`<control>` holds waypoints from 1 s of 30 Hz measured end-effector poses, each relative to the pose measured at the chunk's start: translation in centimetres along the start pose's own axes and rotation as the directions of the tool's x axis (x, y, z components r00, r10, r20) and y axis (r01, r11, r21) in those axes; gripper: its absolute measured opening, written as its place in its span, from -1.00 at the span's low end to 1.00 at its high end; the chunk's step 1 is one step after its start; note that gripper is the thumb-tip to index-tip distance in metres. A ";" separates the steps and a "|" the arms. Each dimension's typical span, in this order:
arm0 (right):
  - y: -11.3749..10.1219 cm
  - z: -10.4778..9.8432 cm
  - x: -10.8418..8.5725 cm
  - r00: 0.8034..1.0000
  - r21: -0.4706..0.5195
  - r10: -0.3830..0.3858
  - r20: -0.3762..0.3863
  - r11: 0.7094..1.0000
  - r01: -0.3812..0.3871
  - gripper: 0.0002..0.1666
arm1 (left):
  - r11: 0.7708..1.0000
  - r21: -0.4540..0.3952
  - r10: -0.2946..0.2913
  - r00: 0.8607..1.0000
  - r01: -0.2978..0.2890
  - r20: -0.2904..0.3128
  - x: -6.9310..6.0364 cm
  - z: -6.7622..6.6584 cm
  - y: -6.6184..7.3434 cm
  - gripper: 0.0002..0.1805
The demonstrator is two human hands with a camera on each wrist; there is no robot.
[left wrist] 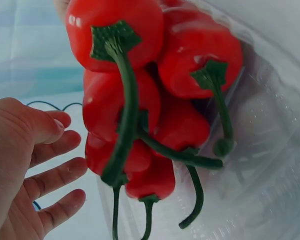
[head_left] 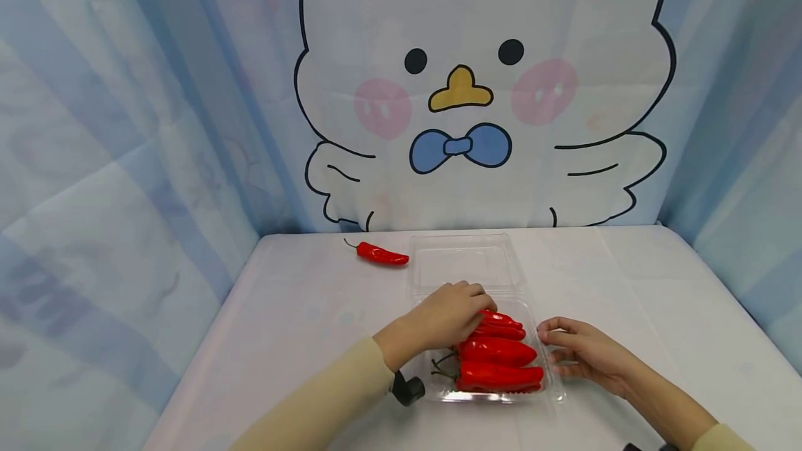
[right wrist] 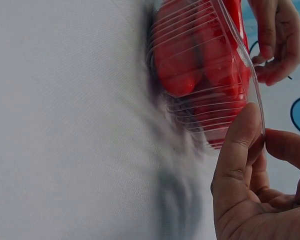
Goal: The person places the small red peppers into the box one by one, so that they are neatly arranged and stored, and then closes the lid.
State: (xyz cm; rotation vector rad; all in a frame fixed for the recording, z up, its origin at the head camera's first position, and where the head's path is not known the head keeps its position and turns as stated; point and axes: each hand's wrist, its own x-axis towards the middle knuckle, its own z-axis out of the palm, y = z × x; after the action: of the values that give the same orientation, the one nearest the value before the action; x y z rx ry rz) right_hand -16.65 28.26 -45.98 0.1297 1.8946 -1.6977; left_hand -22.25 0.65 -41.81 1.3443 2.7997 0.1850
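Observation:
A clear plastic clamshell box (head_left: 551, 385) lies on the table with several red chili peppers (head_left: 498, 351) in its base, their green stems pointing left. Above the far end of the pile is my left hand (head_left: 447, 315). Its fingers are loosely bent, and the left wrist view shows the hand (left wrist: 20, 165) beside the peppers (left wrist: 122, 100) with nothing held. At the box's right side, my right hand (head_left: 585, 353) pinches the rim between thumb and finger. The right wrist view shows that hand (right wrist: 260, 195) on the edge of the ribbed box (right wrist: 210, 107).
The box's open lid (head_left: 464, 263) lies flat behind its base. One more red chili pepper (head_left: 382, 254) lies alone at the back left of the white table (head_left: 301, 312). A curtain (head_left: 457, 193) printed with a cartoon bird hangs behind the table.

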 end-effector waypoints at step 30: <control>0.0 -0.1 0.2 1.000 0.000 0.012 0.008 1.000 -0.012 -0.54 | 0.992 -0.070 -0.114 0.990 0.109 -0.081 -2.0 -1.0 -5.4 -0.74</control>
State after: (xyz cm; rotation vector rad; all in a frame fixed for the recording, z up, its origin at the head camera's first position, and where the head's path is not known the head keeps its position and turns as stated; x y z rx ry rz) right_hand -16.87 28.25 -46.06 0.1340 1.8847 -1.6884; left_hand -25.28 -4.31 -41.47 1.1898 2.9009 0.3350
